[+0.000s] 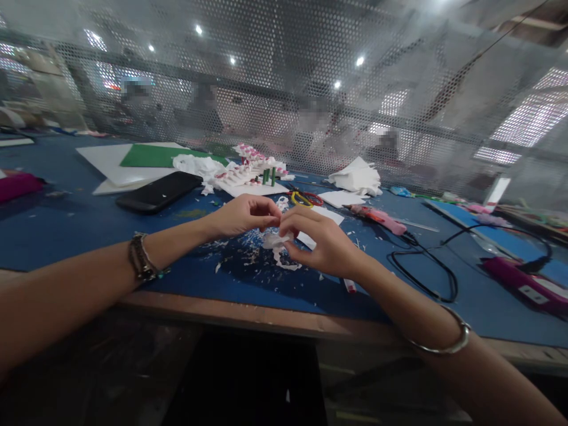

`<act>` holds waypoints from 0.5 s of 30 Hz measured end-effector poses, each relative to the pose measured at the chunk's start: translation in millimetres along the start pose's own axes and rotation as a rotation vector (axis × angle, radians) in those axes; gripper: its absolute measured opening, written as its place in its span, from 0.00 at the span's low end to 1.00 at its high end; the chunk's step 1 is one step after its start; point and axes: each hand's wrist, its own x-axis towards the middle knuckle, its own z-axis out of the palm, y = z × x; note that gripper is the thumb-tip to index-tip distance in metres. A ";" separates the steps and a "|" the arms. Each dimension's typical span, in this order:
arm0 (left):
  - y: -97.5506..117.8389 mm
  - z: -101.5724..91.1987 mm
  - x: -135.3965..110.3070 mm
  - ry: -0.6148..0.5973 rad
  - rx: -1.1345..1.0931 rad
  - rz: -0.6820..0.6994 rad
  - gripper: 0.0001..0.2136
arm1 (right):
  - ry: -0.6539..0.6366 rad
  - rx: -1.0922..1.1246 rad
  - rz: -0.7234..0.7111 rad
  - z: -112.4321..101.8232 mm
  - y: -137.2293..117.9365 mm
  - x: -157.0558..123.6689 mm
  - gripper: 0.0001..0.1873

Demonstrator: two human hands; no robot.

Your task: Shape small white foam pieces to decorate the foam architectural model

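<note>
My left hand (pixel 244 214) and my right hand (pixel 320 239) meet fingertip to fingertip above the blue tabletop. A crumpled strip of thin white paper (pixel 276 241) is pinched in my right hand, its loose end hanging toward the table. The fingers of my left hand are pressed together; whatever they grip at the tips is too small to make out. White paper scraps (pixel 252 251) lie scattered below. Just beyond my hands are yellow- and red-handled scissors (pixel 302 199) and a model (pixel 255 168) with white, pink and green parts.
A black phone (pixel 160 192) lies to the left near green sheet (pixel 146 156). Right of my hands are a pink glue gun (pixel 379 219) with a black cord (pixel 444 278) and a purple power strip (pixel 528 287). Stacked white paper (pixel 355 176) sits by the perforated screen (pixel 284 71).
</note>
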 end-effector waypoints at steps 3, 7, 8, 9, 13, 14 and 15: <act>0.0 -0.5 -0.2 -0.037 -0.015 0.009 0.07 | -0.011 0.030 -0.011 0.0 -1.5 -0.1 0.06; -1.8 -0.6 -1.2 -0.064 -0.070 0.025 0.06 | -0.023 0.053 -0.019 0.2 -2.8 -0.2 0.06; -2.2 -0.5 -1.5 -0.070 -0.078 0.028 0.06 | -0.024 0.056 -0.023 0.2 -2.9 -0.2 0.06; -2.5 -0.2 -1.8 -0.076 -0.081 0.029 0.06 | -0.025 0.057 -0.026 0.2 -2.9 -0.1 0.06; -2.8 1.2 -2.6 -0.092 -0.055 0.029 0.07 | -0.025 0.052 -0.037 0.5 -2.4 0.5 0.06; -2.7 1.5 -2.6 -0.093 -0.044 0.032 0.07 | -0.027 0.051 -0.036 0.7 -2.2 0.7 0.06; -2.6 1.8 -2.6 -0.094 -0.033 0.038 0.07 | -0.029 0.049 -0.035 0.9 -2.1 1.0 0.06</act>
